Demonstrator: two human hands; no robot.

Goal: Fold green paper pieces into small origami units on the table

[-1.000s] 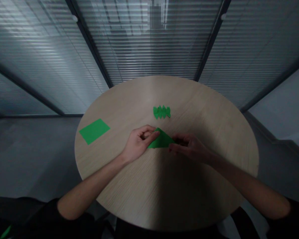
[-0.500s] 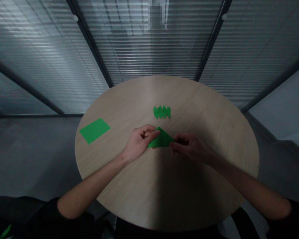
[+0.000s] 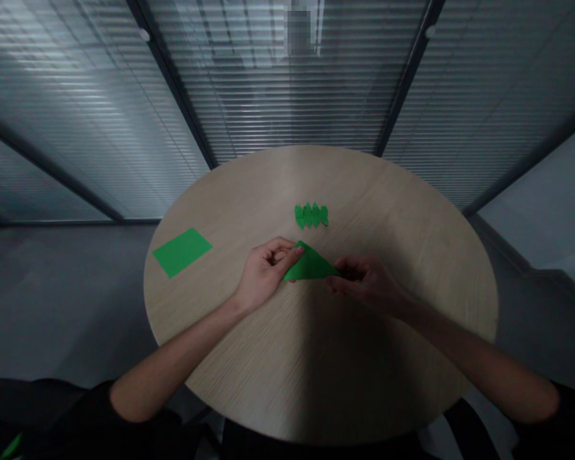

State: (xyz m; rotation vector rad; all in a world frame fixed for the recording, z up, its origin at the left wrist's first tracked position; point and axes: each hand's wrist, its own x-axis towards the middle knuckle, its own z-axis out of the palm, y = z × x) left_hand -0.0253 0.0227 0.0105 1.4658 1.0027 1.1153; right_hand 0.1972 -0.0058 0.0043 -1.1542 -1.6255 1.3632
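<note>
A green paper folded into a triangle lies at the middle of the round wooden table. My left hand has its fingers curled and its index finger pressed on the triangle's left edge. My right hand pinches the triangle's right corner with closed fingers. Beyond the triangle sits a small group of folded green paper pieces.
A flat green paper sheet lies near the table's left edge. Glass walls with horizontal blinds stand behind the table. The grey floor shows to the left.
The triangle's top corner has shifted slightly left and up. Both hands stay on the paper with only small finger movements.
</note>
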